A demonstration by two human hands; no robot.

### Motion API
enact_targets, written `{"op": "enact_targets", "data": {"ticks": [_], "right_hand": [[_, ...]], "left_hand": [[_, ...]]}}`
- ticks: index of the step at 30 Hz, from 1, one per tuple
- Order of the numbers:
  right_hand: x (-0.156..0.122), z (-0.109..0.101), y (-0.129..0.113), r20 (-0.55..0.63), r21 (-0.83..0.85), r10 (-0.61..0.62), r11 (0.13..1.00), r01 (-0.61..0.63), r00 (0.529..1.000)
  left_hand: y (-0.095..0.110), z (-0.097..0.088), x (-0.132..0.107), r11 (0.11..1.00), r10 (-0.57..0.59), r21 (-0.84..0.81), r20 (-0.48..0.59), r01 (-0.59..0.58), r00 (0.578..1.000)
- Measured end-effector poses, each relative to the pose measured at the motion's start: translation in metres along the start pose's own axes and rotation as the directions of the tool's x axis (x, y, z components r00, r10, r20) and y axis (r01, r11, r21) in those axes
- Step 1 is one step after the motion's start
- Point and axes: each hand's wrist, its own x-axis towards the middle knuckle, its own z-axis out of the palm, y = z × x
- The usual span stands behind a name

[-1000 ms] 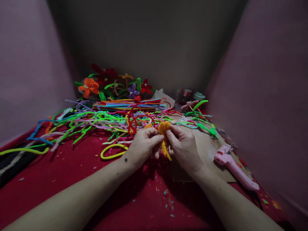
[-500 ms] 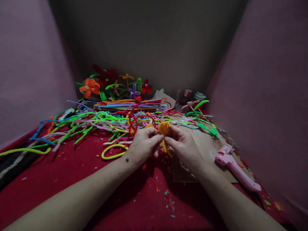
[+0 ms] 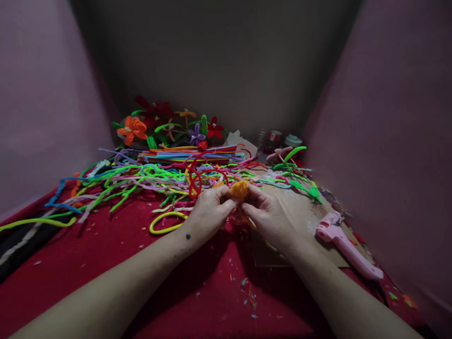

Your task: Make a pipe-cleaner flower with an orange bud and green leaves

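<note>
Over red cloth (image 3: 212,301) between mauve walls (image 3: 42,94), both hands (image 3: 210,209) (image 3: 270,214), nearly closed, pinch a fuzzy orange piece (image 3: 239,190).

The fingers (image 3: 254,213) partly hide the orange piece (image 3: 239,190).

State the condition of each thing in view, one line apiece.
Left hand: closed, pinching the yellow-orange piece
Right hand: closed, fingers on the same piece
Yellow-orange piece: held between both hands, partly hidden
Yellow strand: curved into a loop
Loose strands: bent, tangled
Bundled strands: mostly straight
Orange flower: petals spread
Cardboard: lying flat
Pink glue gun: lying down; power unclear
</note>
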Motion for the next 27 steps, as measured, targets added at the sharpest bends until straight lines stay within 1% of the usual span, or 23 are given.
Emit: {"op": "enact_targets", "data": {"ticks": [3,5,8,11,15,18,20,24,27], "right_hand": [[-0.001,0.000,-0.001,0.002,0.028,0.054,0.998,-0.054,0.999],[-0.001,0.000,-0.003,0.003,0.038,0.094,0.995,-0.095,0.996],[-0.002,0.000,-0.005,-0.025,0.015,0.105,0.994,-0.104,0.994],[-0.001,0.000,-0.005,-0.047,-0.015,0.088,0.996,-0.089,0.995],[-0.002,-0.001,-0.003,-0.062,-0.006,0.093,0.996,-0.094,0.994],[-0.003,-0.001,-0.001,-0.037,-0.008,0.069,0.998,-0.069,0.997],[-0.004,-0.001,0.000,-0.005,-0.037,0.039,0.999,-0.039,0.999],[-0.004,-0.003,0.001,0.058,-0.158,-0.054,0.986,0.063,0.997],[-0.004,-0.006,0.003,0.071,-0.273,-0.106,0.954,0.122,0.992]], "left_hand": [[0.005,-0.005,0.002,0.995,-0.074,-0.063,0.033,0.076,0.997],[0.009,-0.009,0.004,0.989,-0.082,-0.126,0.013,0.083,0.997],[0.014,-0.014,0.004,0.978,0.005,-0.209,-0.053,-0.016,0.999],[0.017,-0.016,0.003,0.962,0.089,-0.251,-0.078,-0.106,0.993],[0.017,-0.018,0.003,0.958,0.128,-0.252,-0.060,-0.139,0.990],[0.017,-0.019,0.004,0.965,0.127,-0.227,-0.032,-0.131,0.991],[0.016,-0.019,0.005,0.969,0.138,-0.207,-0.013,-0.137,0.990],[0.016,-0.021,0.006,0.977,0.146,-0.162,0.028,-0.140,0.989],[0.017,-0.023,0.006,0.985,0.125,-0.128,0.051,-0.118,0.991]]}}
